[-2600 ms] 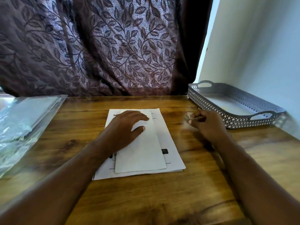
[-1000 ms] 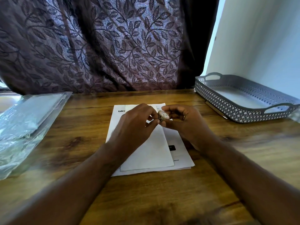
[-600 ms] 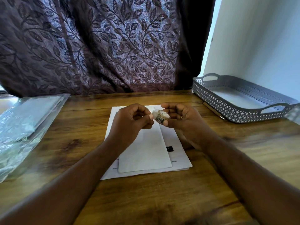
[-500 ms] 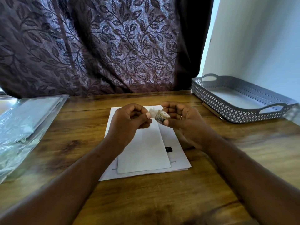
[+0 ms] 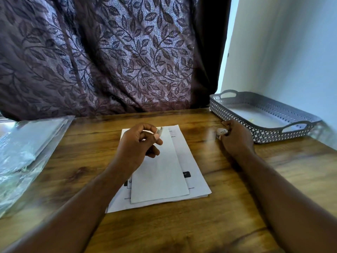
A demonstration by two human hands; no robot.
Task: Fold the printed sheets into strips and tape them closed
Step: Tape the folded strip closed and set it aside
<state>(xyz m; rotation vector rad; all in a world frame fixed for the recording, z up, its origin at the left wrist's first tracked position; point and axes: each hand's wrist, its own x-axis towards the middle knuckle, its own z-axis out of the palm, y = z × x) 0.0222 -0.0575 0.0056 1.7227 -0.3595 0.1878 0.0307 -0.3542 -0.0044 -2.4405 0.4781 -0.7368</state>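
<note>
Soft daylight enters at the gap between curtain (image 5: 109, 61) and wall (image 5: 282, 52); the wall is bright and bluish. Curtain dark, sheen on its leaves. Table (image 5: 182, 225) evenly lit, with faint shadows beside the forearms. Plastic sleeves (image 5: 27, 143) glint. Right hand (image 5: 235, 137) motion-blurred. Edges bend, corners soft.

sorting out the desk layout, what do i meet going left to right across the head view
plastic bags → left hand pinching tape piece → right hand holding tape roll → tray
</note>
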